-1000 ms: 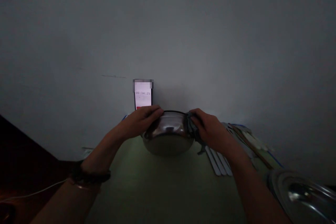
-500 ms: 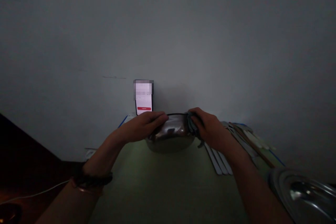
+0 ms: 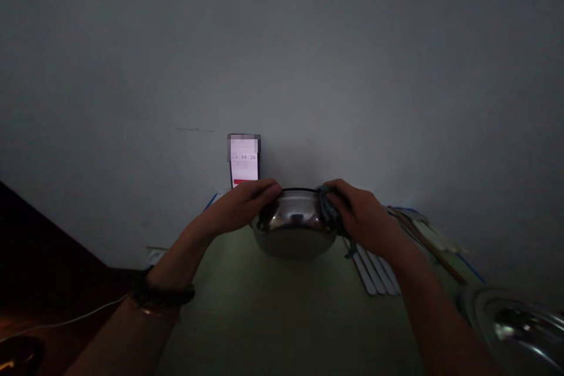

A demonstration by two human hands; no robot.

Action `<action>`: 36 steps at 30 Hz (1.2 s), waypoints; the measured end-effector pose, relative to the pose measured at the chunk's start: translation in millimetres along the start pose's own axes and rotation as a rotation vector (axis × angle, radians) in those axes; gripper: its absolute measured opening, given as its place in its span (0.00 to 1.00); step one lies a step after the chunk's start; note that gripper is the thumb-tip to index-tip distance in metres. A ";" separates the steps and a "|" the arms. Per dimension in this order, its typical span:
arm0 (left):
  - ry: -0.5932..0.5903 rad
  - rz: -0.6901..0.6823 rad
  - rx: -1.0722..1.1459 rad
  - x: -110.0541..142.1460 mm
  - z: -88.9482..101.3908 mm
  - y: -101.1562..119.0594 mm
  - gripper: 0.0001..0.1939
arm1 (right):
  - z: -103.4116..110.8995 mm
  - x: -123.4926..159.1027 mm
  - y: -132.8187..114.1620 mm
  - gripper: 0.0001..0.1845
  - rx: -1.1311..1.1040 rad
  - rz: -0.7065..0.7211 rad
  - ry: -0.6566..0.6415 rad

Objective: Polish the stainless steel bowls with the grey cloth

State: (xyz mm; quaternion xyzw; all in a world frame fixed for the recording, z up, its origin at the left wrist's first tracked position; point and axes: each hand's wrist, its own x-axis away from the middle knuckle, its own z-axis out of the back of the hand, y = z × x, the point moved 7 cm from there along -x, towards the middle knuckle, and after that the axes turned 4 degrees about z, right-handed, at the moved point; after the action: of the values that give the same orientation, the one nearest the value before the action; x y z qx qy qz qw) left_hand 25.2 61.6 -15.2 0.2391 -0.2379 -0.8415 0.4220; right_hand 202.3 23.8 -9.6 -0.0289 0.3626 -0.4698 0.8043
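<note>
A shiny metal bowl (image 3: 295,223) is tilted, its outer side facing me, above a green tabletop (image 3: 282,317). My left hand (image 3: 242,205) is closed on the bowl's left rim, the thumb on the near side. At the right rim, my right hand (image 3: 359,208) is closed round a dark cloth (image 3: 329,208) and presses it against the bowl. A loose end of the cloth hangs below that hand. The inside of the bowl is turned away from me and hidden. Whether the bowl's base touches the table I cannot tell.
Behind the bowl a lit phone (image 3: 244,161) leans on the grey wall (image 3: 282,59). Several pale flat handles (image 3: 374,273) and a brown stick (image 3: 436,252) lie to the right. Large shiny metalware (image 3: 515,323) stands at the lower right. A white cable (image 3: 66,323) runs at lower left.
The whole view has shifted slightly, so most things sit a little further right. Both hands still grip the bowl and cloth, and more of the bowl's side shows.
</note>
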 end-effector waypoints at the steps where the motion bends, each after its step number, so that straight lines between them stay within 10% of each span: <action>1: -0.038 -0.003 0.002 0.2 -2.0 -2.3 0.17 | 1.3 1.0 4.4 0.10 0.004 -0.010 -0.002; 36: 0.056 -0.014 0.009 -0.2 4.4 -5.7 0.17 | -5.7 -0.5 4.2 0.10 -0.009 -0.018 -0.019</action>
State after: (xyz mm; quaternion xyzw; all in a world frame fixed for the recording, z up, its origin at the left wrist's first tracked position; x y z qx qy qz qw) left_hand 19.3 65.7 -15.2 0.2660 -0.2283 -0.8363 0.4215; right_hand 201.7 28.2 -15.1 -0.0405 0.3568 -0.4752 0.8033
